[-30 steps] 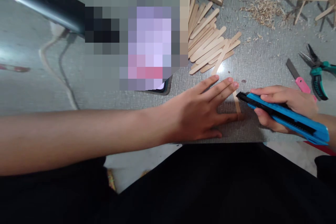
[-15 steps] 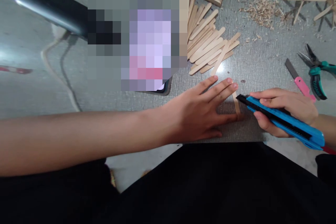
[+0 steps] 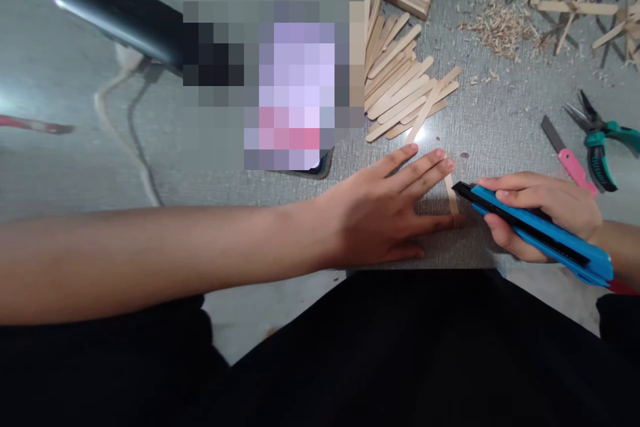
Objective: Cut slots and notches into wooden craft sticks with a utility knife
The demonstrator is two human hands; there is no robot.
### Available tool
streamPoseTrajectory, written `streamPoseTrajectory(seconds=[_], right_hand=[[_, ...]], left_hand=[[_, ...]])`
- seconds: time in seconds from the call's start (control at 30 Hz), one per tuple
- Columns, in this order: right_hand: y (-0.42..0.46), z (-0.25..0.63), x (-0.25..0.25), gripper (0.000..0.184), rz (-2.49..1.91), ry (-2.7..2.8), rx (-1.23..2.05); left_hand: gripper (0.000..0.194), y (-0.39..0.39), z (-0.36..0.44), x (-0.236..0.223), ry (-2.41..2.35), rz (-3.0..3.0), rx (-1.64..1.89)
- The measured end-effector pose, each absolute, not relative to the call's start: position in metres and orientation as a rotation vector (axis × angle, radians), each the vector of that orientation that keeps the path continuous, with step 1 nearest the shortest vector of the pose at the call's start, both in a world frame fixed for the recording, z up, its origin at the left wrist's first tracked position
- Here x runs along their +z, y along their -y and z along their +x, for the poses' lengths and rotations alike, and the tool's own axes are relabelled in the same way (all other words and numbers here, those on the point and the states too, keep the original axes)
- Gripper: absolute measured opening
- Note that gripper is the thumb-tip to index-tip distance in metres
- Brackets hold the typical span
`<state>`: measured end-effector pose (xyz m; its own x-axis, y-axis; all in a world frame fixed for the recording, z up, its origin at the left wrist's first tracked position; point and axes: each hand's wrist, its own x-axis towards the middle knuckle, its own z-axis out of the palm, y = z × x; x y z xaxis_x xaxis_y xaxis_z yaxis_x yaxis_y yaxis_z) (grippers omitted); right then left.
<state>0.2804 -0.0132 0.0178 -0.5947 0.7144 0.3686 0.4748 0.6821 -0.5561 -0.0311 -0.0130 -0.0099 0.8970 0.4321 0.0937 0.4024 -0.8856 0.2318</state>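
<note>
A wooden craft stick (image 3: 451, 197) is lying on the worktop (image 3: 505, 120) near its front edge. The left hand (image 3: 380, 207) is reaching in from nine o'clock, fingers spread, pressing the stick flat rather than gripping it. From four o'clock, the right hand (image 3: 555, 203) is grasping a blue snap-off utility knife (image 3: 550, 237), its tip sitting at the stick's right edge; whether it is touching, I cannot tell. Compared with a second ago, the knife's rear end is swinging slightly lapward while the stick is staying pinned, probably only re-angling the blade. Loose craft sticks (image 3: 403, 103) are fanning out at eleven o'clock, wood shavings (image 3: 503, 30) are lying at one, and pliers (image 3: 596, 147) at two.
</note>
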Motion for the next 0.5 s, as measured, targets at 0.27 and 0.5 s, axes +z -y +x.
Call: streamPoseTrajectory(seconds=[0.27,0.5], right_hand=[[0.016,0.284,0.012,0.023,-0.971,2.324,0.567],[0.001,0.283,0.022,0.020,-0.906,2.365,0.561]], left_hand=[[0.088,0.013,-0.030,-0.009,-0.639,2.873,0.131],[0.080,0.010,-0.030,-0.001,-0.607,2.842,0.110]])
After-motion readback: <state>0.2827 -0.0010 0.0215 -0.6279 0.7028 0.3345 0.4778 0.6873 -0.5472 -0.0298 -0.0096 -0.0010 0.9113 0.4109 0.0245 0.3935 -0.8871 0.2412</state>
